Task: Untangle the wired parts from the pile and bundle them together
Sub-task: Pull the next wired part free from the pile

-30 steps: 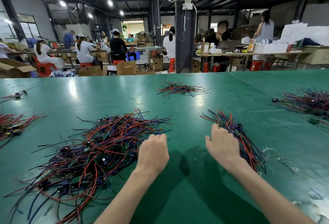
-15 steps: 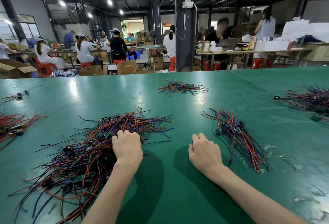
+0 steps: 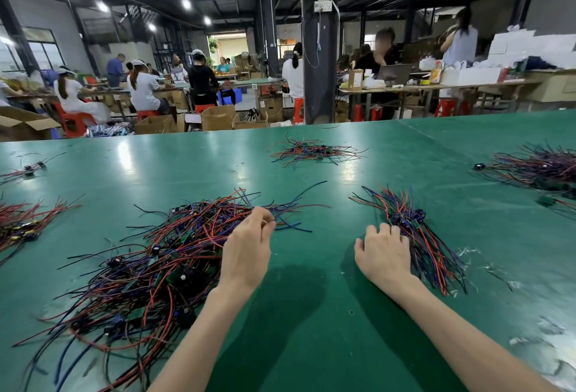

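Note:
A big tangled pile of red, blue and black wired parts (image 3: pixel 149 270) with small green boards lies on the green table (image 3: pixel 311 323) at the left. My left hand (image 3: pixel 249 251) is at the pile's right edge, its fingertips pinched on a few wires there. A straighter bundle of the same wired parts (image 3: pixel 427 245) lies to the right. My right hand (image 3: pixel 385 256) rests flat on the table against the bundle's left side, fingers apart and touching its wires, gripping nothing.
More wire heaps lie on the table: one far centre (image 3: pixel 311 153), one at the right edge (image 3: pixel 539 170), one at the left edge (image 3: pixel 21 223). Plastic scraps (image 3: pixel 473 254) lie right of the bundle. People work at tables beyond.
Both hands have shifted right. The left hand moved from on top of the pile to its right edge and pinched wires. The right hand moved from bare table up against the bundle.

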`<state>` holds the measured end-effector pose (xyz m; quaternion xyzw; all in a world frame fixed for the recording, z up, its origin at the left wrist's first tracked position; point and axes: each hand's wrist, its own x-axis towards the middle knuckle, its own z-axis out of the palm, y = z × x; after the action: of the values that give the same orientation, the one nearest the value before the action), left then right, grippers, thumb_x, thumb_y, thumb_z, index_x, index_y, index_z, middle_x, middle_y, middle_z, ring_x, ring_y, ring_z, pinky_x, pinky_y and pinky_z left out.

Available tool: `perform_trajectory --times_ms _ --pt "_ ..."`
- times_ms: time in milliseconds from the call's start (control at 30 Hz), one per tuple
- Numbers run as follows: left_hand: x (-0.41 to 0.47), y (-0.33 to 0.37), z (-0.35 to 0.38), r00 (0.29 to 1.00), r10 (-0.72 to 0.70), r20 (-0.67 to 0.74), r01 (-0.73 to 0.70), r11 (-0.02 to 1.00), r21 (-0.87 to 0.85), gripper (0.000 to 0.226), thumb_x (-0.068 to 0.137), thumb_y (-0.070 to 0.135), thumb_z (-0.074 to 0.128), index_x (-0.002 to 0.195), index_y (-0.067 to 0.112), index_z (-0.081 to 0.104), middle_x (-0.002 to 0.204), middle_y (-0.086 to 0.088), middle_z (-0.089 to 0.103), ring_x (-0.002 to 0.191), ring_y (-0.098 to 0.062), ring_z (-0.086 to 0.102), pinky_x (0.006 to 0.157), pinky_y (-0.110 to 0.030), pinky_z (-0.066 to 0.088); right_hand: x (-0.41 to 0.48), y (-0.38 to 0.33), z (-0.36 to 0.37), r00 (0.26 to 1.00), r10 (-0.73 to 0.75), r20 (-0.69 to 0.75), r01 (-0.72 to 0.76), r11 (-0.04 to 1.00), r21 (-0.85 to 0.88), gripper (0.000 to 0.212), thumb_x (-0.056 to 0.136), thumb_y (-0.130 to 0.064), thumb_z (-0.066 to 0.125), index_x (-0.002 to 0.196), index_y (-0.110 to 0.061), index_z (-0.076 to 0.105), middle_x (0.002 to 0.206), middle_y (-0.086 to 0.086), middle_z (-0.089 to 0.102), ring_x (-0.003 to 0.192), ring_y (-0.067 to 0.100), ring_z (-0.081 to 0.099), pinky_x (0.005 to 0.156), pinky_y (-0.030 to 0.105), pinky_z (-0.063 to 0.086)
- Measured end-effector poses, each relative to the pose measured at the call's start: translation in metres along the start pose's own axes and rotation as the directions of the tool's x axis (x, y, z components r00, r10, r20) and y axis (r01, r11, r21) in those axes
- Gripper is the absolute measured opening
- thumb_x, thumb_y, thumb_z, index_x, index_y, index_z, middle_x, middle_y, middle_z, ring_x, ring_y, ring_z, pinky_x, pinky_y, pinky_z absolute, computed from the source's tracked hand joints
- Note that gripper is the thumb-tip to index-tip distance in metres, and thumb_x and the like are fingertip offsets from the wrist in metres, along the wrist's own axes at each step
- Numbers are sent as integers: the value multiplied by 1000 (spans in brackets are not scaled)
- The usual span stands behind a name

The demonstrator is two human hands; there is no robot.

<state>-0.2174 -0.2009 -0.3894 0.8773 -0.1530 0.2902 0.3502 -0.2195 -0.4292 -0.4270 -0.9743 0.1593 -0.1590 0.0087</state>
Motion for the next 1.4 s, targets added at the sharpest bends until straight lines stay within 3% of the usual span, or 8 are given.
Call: perform_trajectory --times_ms 67,133,233,433,767,933,1133,1400 --pt "-5 8 6 998 4 55 4 989 -148 7 91 15 61 93 18 55 77 9 62 72 -18 59 64 -40 54 -3 -6 -3 987 -148 -58 154 982 108 31 92 -32 46 115 -14 56 120 6 54 113 25 46 94 35 36" --pt "-10 15 15 992 27 120 -1 976 -217 14 86 14 68 92 19 56 77 11 61 76 -15 60 67 -40 55 -12 -20 -9 966 -253 -60 249 833 494 24 87 -21 58 108 -11 65 109 6 62 104 21 53 92 28 39" --pt "-18 19 26 985 82 151 -47 974 -222 22 81 18 74 91 20 55 80 10 63 78 -11 60 75 -22 47 -29 -45 -18 950 -295 101 67 511 857 11 83 -8 63 77 -16 69 73 -3 63 71 9 53 68 21 40" --pt "-15 18 27 976 47 213 32 936 -349 27 80 15 75 98 21 55 91 8 70 89 3 63 81 -19 50 -33 -47 -19 956 -189 225 -222 39 974 28 88 -1 50 71 -12 70 63 -1 66 57 12 56 54 21 41" --pt "-19 21 30 945 44 325 86 922 -377 55 82 -16 51 123 20 50 116 10 61 116 9 52 81 -10 48 -37 -45 -16 970 -124 211 -228 -146 963 17 87 -7 65 71 -11 68 60 -1 64 53 6 55 52 18 45" --pt "-17 16 31 945 -7 326 100 958 -270 34 87 3 64 119 12 59 110 1 66 93 -8 64 86 -18 50 -33 -43 -19 959 -91 267 -282 -253 926 9 85 -2 64 76 -3 65 65 5 62 52 11 56 51 19 50" --pt "-17 13 31 935 -38 353 118 970 -210 17 83 4 69 99 6 72 89 -3 73 76 -7 64 75 -7 45 -28 -39 -20 942 -94 323 -334 -381 862 16 88 1 59 74 -4 63 59 4 63 50 12 57 54 23 55" --pt "-19 12 30 965 32 262 1 992 -124 19 84 1 63 98 9 72 94 0 73 86 -11 65 83 -20 49 -26 -39 -19 938 -99 333 -347 -305 887 9 86 -3 64 76 -1 63 63 7 61 50 11 55 53 25 54"
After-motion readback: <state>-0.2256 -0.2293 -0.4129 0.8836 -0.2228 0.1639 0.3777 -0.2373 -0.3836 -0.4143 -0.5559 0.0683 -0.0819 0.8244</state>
